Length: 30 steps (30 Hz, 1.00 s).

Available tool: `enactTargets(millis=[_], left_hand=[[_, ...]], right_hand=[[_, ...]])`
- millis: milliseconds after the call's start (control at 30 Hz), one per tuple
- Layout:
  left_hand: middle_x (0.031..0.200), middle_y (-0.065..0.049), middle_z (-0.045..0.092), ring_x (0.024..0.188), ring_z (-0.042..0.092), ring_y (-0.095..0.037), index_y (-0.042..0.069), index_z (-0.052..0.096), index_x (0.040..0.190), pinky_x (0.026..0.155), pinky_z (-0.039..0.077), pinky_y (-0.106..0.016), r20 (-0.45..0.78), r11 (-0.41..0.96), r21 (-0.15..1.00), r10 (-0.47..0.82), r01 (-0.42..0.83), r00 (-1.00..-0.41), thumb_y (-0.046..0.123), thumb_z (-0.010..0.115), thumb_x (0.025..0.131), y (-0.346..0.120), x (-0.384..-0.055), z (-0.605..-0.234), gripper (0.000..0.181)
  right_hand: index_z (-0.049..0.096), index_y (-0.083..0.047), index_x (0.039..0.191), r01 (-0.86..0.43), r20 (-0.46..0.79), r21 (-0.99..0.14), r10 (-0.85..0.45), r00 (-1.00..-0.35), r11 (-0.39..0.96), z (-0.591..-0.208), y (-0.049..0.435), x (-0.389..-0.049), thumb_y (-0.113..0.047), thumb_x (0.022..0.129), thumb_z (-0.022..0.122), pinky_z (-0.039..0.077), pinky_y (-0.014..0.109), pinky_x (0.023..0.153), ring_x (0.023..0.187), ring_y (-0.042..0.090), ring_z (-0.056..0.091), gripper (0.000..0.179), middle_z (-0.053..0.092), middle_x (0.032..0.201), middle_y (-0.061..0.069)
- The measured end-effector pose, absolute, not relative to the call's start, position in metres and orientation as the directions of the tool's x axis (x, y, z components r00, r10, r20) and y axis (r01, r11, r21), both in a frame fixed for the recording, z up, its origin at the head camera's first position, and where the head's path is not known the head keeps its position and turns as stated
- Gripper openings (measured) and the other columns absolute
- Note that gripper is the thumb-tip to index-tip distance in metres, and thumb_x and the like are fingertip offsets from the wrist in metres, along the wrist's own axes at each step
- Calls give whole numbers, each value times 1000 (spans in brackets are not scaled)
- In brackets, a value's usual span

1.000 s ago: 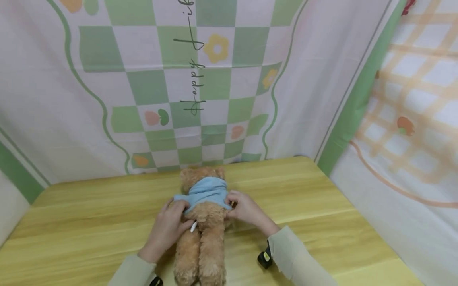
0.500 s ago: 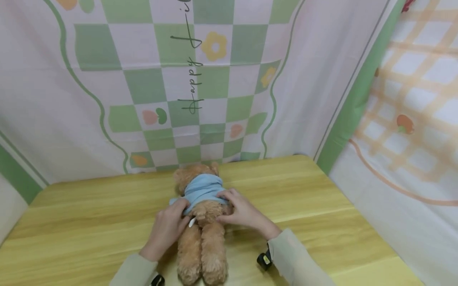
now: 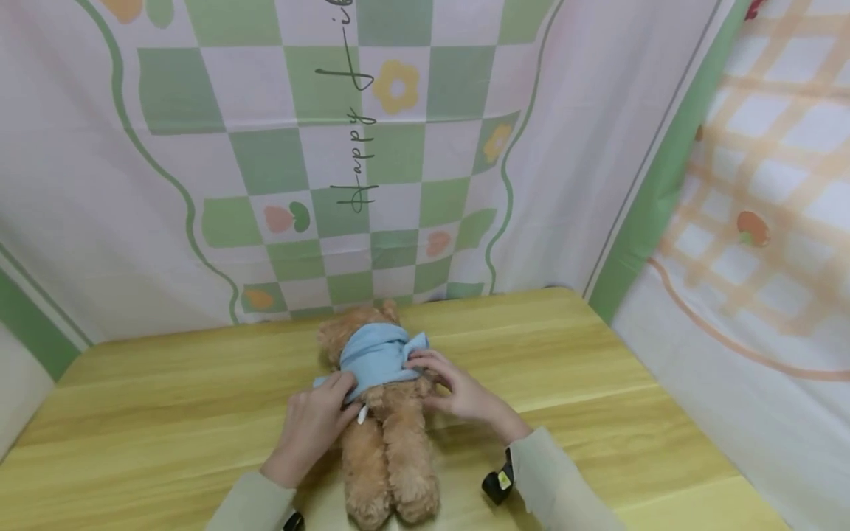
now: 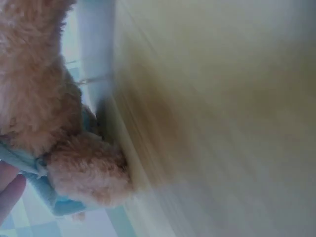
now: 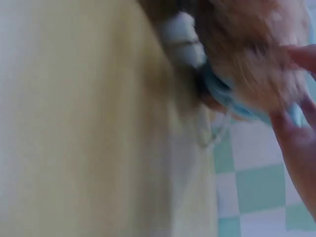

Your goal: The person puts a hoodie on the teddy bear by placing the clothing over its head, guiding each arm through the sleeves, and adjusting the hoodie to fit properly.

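Observation:
A brown teddy bear (image 3: 412, 464) lies on the wooden table, legs toward me and back of the head away. Its light blue shirt (image 3: 374, 358) is bunched around the upper body, leaving the bottom and legs bare. My left hand (image 3: 311, 422) pinches the shirt's lower left edge, the thumb close to a small white tag (image 3: 362, 414). On the other side, my right hand (image 3: 470, 397) has its fingers around the bear's furry arm by the shirt's right edge. The right wrist view shows fingertips against the fur (image 5: 256, 64). In the left wrist view, a furry arm (image 4: 89, 170) sticks out beside the shirt.
The yellow wood-grain table (image 3: 564, 383) extends to both sides of the bear. Behind it hangs a green-and-white checked curtain (image 3: 398, 162), with an orange-checked cloth (image 3: 770, 162) at the right. A black wrist strap (image 3: 498, 483) is on my right wrist.
The bear's head has turned left and its legs have swung right. My right hand let go of the shirt hem, crossed the bear's side and moved back to its right edge. The left hand stayed.

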State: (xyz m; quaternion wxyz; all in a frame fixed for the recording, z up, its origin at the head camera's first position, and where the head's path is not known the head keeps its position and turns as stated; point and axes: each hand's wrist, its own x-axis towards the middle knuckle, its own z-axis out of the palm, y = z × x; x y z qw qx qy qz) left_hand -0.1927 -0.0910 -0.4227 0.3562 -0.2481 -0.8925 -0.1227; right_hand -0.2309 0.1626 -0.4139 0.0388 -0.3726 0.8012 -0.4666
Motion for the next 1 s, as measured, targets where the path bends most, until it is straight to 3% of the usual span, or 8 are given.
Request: enactTargets(millis=[100,167,333,500,667,800,900,1000], left_hand=[[73,4,49,44,21,0,14,51,86,40,13,-13,685,849,7,381,528,-621,26,84,69,-91,-193,-422,39],[77,3,50,44,22,0,14,51,87,40,14,-13,676,849,8,385,529,-628,26,84,70,-90,-194,-422,39],[77,3,48,45,23,0,14,51,88,40,16,-13,620,849,57,383,526,-685,30,82,72,-87,-193,-419,38],[108,-7,60,46,33,-2,20,59,119,38,21,-15,492,843,88,427,531,-759,42,79,75,-84,-194,-408,53],[123,-11,58,49,41,-5,28,56,131,40,27,-16,417,817,71,496,572,-761,54,75,74,-86,-195,-398,66],[121,-10,57,79,61,-18,25,57,130,51,46,-24,445,819,53,493,572,-748,58,75,72,-88,-195,-397,70],[123,-10,55,99,61,-26,22,57,129,60,52,-29,467,811,54,495,582,-733,50,76,75,-87,-194,-400,64],[122,-11,55,100,60,-26,20,58,126,57,50,-26,491,804,34,504,594,-710,40,76,78,-84,-194,-402,56]], right_hand=[[45,3,133,-574,260,-755,-659,-705,317,-408,165,-235,7,89,56,45,49,103,127,39,44,46,42,140,23],[50,4,127,-597,275,-724,-647,-711,347,-407,163,-237,9,88,56,50,42,99,119,37,51,39,49,132,23],[62,-2,94,-584,306,-696,-563,-768,418,-413,161,-240,9,82,63,54,23,76,92,20,61,17,61,101,14],[59,-5,78,-572,345,-704,-501,-794,422,-421,160,-240,12,72,65,50,19,62,76,6,53,19,60,85,10],[59,-6,80,-563,373,-699,-447,-813,442,-421,157,-236,10,72,65,54,31,76,84,12,56,19,61,90,9],[64,-5,94,-536,380,-711,-392,-838,455,-421,156,-233,7,79,68,52,39,93,104,24,58,20,59,108,11],[65,-4,102,-561,411,-702,-394,-822,439,-421,155,-231,7,81,68,52,38,94,106,27,58,24,56,112,12],[64,-3,100,-620,458,-658,-426,-780,428,-420,153,-230,7,82,67,54,34,88,98,24,59,21,59,107,11]])
